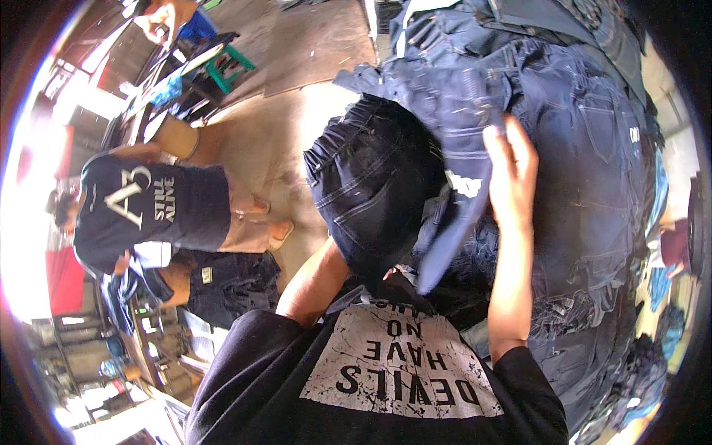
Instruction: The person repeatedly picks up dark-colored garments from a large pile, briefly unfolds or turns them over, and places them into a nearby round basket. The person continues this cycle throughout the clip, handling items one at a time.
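My right hand is closed on the edge of blue denim shorts with pale stitching and a white patch, lifted in front of a big heap of denim. My left forearm runs up behind dark elastic-waisted denim pants. These hang bunched over that arm, waistband at the upper left. The cloth hides my left hand, so its fingers do not show. The dark pants and the blue shorts overlap at the middle.
A tall heap of denim garments fills the right side. To the left stands a person in a black shirt by a work table, with dark clothing close by. A green stool and another person are farther back.
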Tool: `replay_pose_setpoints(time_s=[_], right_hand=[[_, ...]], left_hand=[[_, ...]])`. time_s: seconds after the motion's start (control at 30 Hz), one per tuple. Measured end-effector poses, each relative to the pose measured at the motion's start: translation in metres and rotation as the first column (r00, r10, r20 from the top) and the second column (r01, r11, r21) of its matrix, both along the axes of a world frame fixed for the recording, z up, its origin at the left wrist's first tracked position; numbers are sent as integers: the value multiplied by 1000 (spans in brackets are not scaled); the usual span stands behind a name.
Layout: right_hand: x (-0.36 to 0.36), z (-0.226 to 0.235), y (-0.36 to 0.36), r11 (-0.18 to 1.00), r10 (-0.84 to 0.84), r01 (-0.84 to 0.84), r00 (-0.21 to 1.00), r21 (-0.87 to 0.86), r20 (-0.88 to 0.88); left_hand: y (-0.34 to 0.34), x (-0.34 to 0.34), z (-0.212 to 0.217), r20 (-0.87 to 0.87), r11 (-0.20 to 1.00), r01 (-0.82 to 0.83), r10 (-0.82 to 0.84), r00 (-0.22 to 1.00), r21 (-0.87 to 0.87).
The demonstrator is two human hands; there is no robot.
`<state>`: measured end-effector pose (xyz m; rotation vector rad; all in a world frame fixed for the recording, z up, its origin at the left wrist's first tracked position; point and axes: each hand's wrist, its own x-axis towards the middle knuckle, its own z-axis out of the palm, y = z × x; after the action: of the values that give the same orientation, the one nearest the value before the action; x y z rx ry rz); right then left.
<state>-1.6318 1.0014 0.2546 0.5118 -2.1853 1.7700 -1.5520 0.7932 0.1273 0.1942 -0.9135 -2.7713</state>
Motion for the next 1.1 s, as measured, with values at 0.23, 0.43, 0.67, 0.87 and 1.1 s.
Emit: replay_pose_setpoints(time_s=[0.23, 0.43, 0.67, 0.87, 1.1], right_hand=[[43, 31, -24, 910, 172, -79, 965, 407, -198], [145, -53, -133, 845, 330, -118, 882, 521, -336], [176, -58, -190, 882, 368, -244, 892, 404, -264], [159, -37, -207, 976, 184, -177, 982, 123, -46], [151, 30, -173, 956, -56, 120, 971, 267, -234]], left_hand=[[-18, 73, -5, 8, 994, -106, 105, 994, 16], [-44, 92, -12, 4, 998, -61, 61, 998, 20], [-101, 122, -17, 7, 1000, -11, 11, 1000, 15], [-146, 138, -24, 4, 1000, -20, 20, 1000, -3], [-170, 193, -50, 33, 995, -85, 83, 996, 46]])
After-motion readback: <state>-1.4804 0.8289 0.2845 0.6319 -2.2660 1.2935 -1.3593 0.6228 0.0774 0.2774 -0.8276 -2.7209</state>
